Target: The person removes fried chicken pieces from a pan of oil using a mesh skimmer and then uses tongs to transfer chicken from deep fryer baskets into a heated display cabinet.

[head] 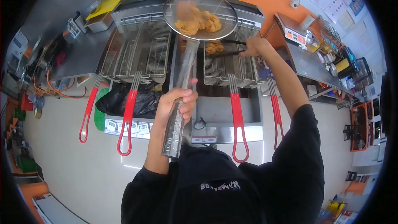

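Note:
My left hand (178, 102) is closed around the metal handle of a round wire-mesh skimmer (230, 31), held up over the fryer. Pieces of fried battered food (198, 21), maybe chicken, lie in its mesh bowl. With my right hand (256, 47) I grip dark tongs (228, 54). Their tips are around or beside another fried piece (214, 47), which is at the wire fryer basket (215, 68) below the skimmer; whether they pinch it I cannot tell. That basket has a red-coated handle (237, 112).
More wire baskets (158, 49) with red handles hang at the left, others at the right. A black plastic bag (124, 101) lies below the left baskets. Steel counters (84, 49) flank the fryer; a scale (294, 36) stands on the right one. A dial thermometer (200, 124) sits at the fryer's front.

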Demonstrator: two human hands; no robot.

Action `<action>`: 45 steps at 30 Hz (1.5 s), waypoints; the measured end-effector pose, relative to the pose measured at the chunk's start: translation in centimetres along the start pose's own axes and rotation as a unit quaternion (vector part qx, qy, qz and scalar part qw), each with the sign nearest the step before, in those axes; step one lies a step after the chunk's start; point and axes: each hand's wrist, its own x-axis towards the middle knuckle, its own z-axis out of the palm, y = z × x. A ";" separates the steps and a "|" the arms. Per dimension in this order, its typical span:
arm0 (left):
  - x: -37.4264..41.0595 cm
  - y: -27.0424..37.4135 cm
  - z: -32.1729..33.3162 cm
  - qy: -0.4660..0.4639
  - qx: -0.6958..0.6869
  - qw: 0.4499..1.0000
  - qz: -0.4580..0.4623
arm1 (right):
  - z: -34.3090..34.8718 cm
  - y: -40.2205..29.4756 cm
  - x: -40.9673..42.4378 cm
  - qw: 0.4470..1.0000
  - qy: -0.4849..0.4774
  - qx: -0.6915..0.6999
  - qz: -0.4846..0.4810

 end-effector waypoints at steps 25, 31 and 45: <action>-1.3 -1.4 0.8 0.010 0.008 1.000 0.011 | -0.5 -1.8 -2.5 0.998 -0.056 -0.023 -0.030; -1.4 -1.8 0.5 0.014 0.003 1.000 0.021 | 0.2 -1.9 -2.2 0.997 -0.057 -0.054 -0.013; -2.4 -2.1 0.3 0.023 0.002 0.999 0.024 | 0.6 -3.0 -4.3 0.997 -0.039 -0.060 -0.026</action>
